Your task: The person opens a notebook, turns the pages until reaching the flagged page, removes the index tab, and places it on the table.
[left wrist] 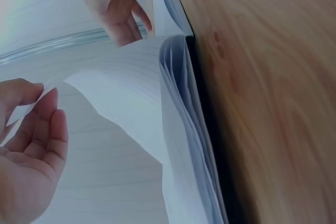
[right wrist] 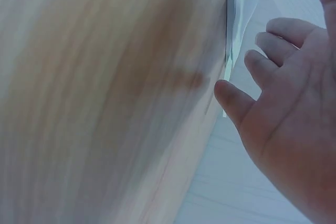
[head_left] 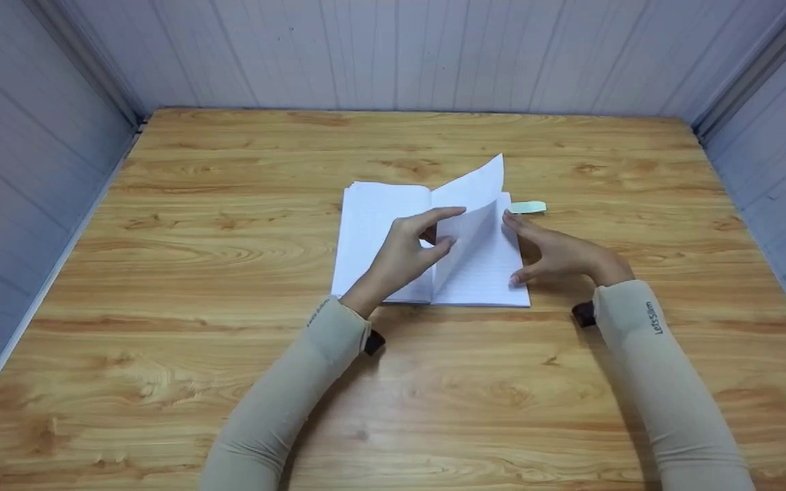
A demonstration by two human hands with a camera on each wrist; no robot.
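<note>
Left hand (head_left: 403, 251) pinches raised page (head_left: 478, 183) | right hand (head_left: 560, 254) wide at notebook (head_left: 379, 232) edge | page likely light, limp, easily creased; best held by free edge

Head view was pretty evenly lit, notebook pages (head_left: 374, 215) nearly blown out, soft glare low on the bench (head_left: 161, 273), and faint shadows beside both sleeves (head_left: 683, 389). Left wrist cam looked bluish and washed out, brightest top left. Right wrist was hazy, bench grain all smeary.
</note>
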